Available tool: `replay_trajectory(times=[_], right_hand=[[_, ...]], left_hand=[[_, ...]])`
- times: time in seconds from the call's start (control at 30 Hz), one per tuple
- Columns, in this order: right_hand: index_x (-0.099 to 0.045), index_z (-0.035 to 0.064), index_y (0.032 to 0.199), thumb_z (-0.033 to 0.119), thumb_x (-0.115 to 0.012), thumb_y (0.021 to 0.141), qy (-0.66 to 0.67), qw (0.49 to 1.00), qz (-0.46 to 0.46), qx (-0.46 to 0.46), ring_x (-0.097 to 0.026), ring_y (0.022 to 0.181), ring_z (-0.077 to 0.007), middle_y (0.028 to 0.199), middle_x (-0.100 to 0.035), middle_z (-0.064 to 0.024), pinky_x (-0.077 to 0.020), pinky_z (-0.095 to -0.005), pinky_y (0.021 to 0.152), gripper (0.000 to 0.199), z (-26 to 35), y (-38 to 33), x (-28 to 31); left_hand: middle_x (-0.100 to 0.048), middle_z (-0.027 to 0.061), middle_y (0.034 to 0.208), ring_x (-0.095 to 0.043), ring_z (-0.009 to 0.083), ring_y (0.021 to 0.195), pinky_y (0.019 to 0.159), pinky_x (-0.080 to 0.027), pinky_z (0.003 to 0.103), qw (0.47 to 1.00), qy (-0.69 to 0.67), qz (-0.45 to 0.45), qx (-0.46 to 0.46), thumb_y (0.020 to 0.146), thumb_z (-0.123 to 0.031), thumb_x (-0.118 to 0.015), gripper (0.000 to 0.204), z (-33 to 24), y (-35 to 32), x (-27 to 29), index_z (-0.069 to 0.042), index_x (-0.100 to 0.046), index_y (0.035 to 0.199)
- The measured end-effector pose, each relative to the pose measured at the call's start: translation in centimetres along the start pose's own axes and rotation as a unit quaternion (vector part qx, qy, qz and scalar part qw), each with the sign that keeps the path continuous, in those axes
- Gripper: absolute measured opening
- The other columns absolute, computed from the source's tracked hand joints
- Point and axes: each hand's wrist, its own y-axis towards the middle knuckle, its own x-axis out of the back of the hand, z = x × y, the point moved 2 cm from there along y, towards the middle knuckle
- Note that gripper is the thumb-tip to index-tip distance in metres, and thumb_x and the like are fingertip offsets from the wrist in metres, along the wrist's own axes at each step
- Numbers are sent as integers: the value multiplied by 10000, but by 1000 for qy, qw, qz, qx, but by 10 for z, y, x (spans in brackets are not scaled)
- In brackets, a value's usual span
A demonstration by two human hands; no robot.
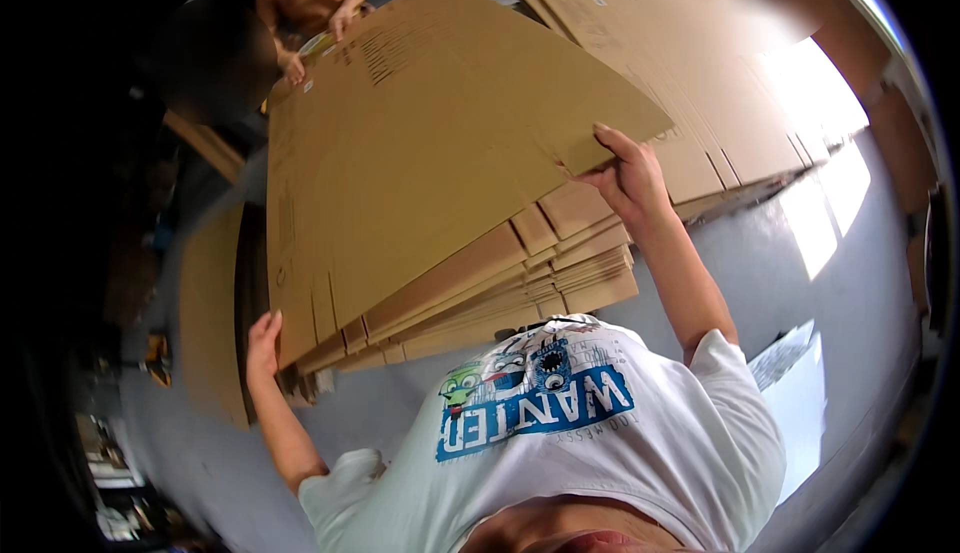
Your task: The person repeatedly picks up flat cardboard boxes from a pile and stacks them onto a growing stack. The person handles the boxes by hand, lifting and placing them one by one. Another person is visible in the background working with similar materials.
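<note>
A large flat brown cardboard sheet (pixel 430 153), with print and slots along its edges, lies tilted in front of me, its right side raised. My right hand (pixel 630 171) grips its near right corner, thumb on top and fingers beneath. At the near left corner my left hand (pixel 263 343) is closed on the edge; part of its fingers is hidden. Under the sheet is a stack of similar flat cardboard (pixel 585 278). Across from me, another person's hands (pixel 341 23) touch the sheet's far left edge.
To the right stands another pile of flat cardboard (pixel 690 73), partly in bright sunlight. A cardboard panel (pixel 210 303) is on the left beside the stack. White sheets (pixel 795 403) lie on the grey floor (pixel 740 253) near my right side.
</note>
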Motion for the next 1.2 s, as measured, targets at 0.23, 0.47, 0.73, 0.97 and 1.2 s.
replay_trajectory(times=[0.23, 0.47, 0.73, 0.97, 1.2], right_hand=[[-552, -86, 1036, 179, -520, 911, -32, 979, -45, 196, -664, 798, -263, 947, -644, -178, -576, -356, 647, 295, 125, -6, 64], [-373, -34, 1281, 340, -511, 927, -258, 912, -233, 216, -667, 735, -215, 1027, -627, -182, -564, -289, 617, 533, 117, -29, 154], [-409, 81, 953, 214, -512, 895, -283, 874, -377, 121, -552, 458, -186, 764, -557, -138, -451, -320, 358, 178, 59, 62, 275], [-358, 59, 1070, -15, -578, 718, -251, 886, -387, 57, -484, 459, -138, 740, -527, -84, -480, -308, 354, 422, 41, 70, 378], [-375, 28, 970, 357, -647, 834, -396, 773, -496, 22, -580, 509, -246, 718, -590, -149, -496, -397, 451, 448, 44, 54, 373]], left_hand=[[-493, 122, 1298, -477, 218, 1173, 982, -376, 308, 991, -114, -47, -53, 856, -151, -658, 595, 0, 22, -131, 66, -374, 1331], [-513, 195, 1194, -523, 231, 1057, 894, -443, 342, 962, -235, 77, -114, 787, -127, -733, 696, -97, 32, -514, 101, -340, 1314], [-581, 91, 1007, -583, 173, 881, 686, -513, 303, 949, -2, 310, -53, 848, -38, -593, 203, -99, 6, -691, 24, -547, 1037], [-578, 78, 1047, -569, 116, 928, 795, -479, 221, 933, -159, 257, -197, 904, -41, -538, 228, -127, -20, -550, 22, -544, 1123], [-522, 204, 1126, -524, 343, 1063, 881, -453, 425, 833, 339, -297, -320, 854, -136, -584, 362, -37, 32, -240, 22, -501, 1169]])
